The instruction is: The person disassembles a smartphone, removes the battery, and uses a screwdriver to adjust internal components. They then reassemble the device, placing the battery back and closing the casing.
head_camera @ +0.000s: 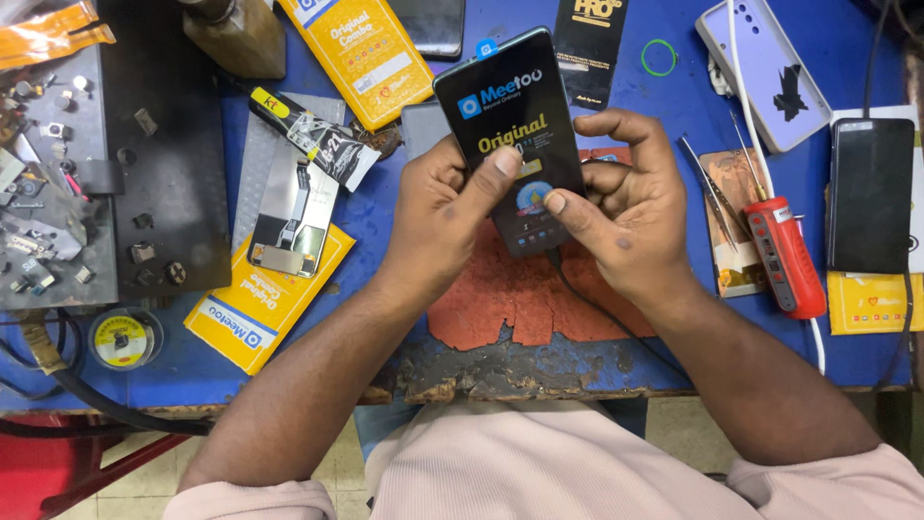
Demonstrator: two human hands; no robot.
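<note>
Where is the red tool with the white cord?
In the head view, the red tool lies on the blue table, right of the right hand, beside the tweezers.

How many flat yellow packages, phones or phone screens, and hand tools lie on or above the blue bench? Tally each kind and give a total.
Flat yellow packages: 3
Phones or phone screens, counting the dark one held in both hands: 4
Hand tools, a red-handled tool and metal tweezers: 2
Total: 9
</note>
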